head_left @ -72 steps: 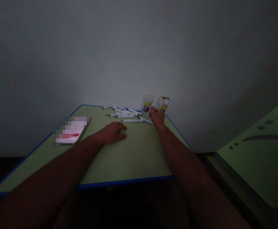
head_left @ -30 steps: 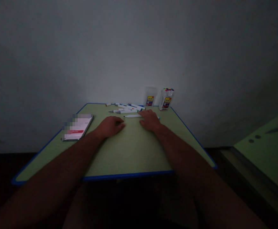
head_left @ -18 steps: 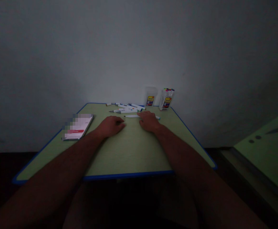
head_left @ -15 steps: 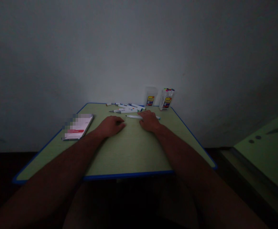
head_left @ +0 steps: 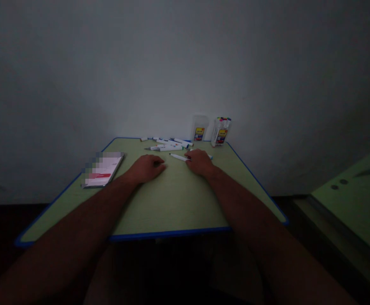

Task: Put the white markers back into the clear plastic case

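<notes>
My right hand (head_left: 200, 162) lies over the table with its fingers bent around a white marker (head_left: 178, 157). The marker's dark tip points left, and its middle is hidden under my fingers. A blue-ended white piece (head_left: 210, 157) shows just beyond that hand; I cannot tell if it belongs to the same marker. My left hand (head_left: 147, 168) rests on the table to the left, fingers loosely curled, thumb apart from the index finger, nothing visible in it. Behind both hands lies a loose pile of white markers (head_left: 171, 148), some with grey or coloured ends.
At the back right stand a clear plastic case (head_left: 199, 128) with a yellow label and a second case full of markers (head_left: 221, 132). A phone or tablet (head_left: 104, 171) with a lit screen lies at the left. The pale green table (head_left: 172, 203) has a blue edge and meets a wall.
My right hand has drawn its fingers in around the marker, whose visible part now slants down toward the hand. My left hand has hardly moved.
</notes>
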The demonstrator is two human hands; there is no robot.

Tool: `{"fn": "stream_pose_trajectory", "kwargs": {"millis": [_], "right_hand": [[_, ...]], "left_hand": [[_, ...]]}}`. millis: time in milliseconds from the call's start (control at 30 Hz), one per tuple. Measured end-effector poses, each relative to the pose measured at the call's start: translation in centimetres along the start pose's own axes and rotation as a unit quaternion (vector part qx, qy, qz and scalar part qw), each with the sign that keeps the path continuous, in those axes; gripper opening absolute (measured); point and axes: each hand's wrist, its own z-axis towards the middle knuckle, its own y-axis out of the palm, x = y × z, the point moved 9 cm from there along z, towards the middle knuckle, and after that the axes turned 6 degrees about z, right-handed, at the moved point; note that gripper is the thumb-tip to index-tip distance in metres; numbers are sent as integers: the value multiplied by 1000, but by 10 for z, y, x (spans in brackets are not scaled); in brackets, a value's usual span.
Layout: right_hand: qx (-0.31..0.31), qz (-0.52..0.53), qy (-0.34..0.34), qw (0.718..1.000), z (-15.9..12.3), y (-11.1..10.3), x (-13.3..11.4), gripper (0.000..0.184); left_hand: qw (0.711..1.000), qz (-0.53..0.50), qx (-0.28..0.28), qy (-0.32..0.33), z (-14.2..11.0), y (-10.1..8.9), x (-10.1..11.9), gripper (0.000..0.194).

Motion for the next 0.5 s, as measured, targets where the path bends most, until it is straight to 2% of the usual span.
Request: {"fn": "stream_pose_trajectory", "kwargs": {"millis": [267,500], "right_hand": [[23,101,73,992,1,-9,24,37],[54,152,121,979,0,-17,43,30]], "left_hand": [[1000,-10,4,-19,-2,0,-3,42],[998,28,51,-30,3,0,-3,41]]}}
